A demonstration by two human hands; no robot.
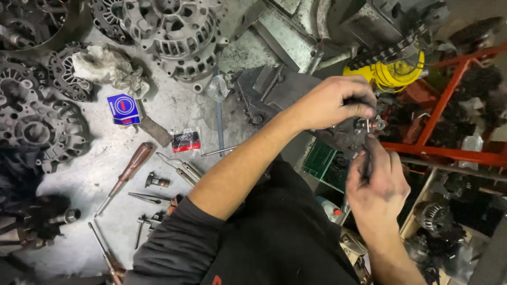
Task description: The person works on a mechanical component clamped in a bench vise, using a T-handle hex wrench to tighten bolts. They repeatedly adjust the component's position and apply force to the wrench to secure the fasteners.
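The grey worktop is strewn with alternator housings, a rag, a small blue box, a wooden-handled screwdriver and pliers, all lying loose and well apart from the hands. Off the worktop's right edge, over a red rack, both hands work on a small metal part. The left hand comes in from above, fingers pinched shut on the part's top. The right hand rises from below, fingers closed on what may be a thin tool aimed at the part, though the view is too dark to be sure. Judging by the scattered pieces, the work looks midway: housings stripped, this part not yet set down.
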